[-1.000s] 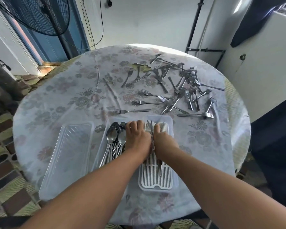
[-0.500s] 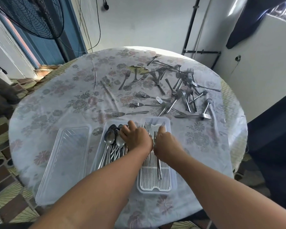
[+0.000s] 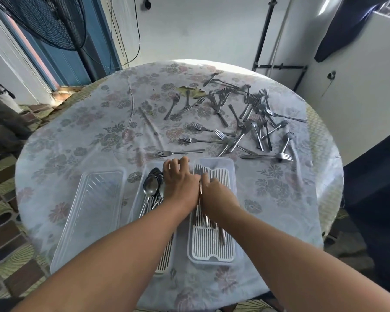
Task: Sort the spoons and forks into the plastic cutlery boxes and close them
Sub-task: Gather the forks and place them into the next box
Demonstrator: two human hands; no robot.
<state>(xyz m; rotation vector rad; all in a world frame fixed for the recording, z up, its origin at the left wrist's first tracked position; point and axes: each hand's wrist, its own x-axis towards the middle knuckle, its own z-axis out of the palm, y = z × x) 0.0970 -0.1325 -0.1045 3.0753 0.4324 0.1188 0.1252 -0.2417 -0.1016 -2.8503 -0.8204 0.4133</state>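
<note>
Forks (image 3: 203, 174) lie in the clear plastic box (image 3: 232, 176) w/ white slatted insert, under the right hand (image 3: 214, 194), fingers curled onto them; grip unclear. Left hand (image 3: 179, 181) beside it, fingers loosely curled at the spoon box's (image 3: 136, 199) far rim, spoons (image 3: 152, 188) just left. Clear lid (image 3: 88, 212) further left. Loose forks (image 3: 245, 122) scattered beyond both hands on the floral cloth of the round table (image 3: 77, 136).

Two clear plastic cutlery boxes sit side by side at lower centre. My spoon box (image 3: 137, 194) holds a bundle of steel spoons (image 3: 153, 188), bowls toward the top of the frame. My fork box (image 3: 232, 176), just right of it, has a white slatted insert with a few forks in it (image 3: 199, 170), tines up-frame. A clear lid (image 3: 88, 212) lies flat at lower left. Loose forks (image 3: 241, 122) lie scattered at upper right.
</note>
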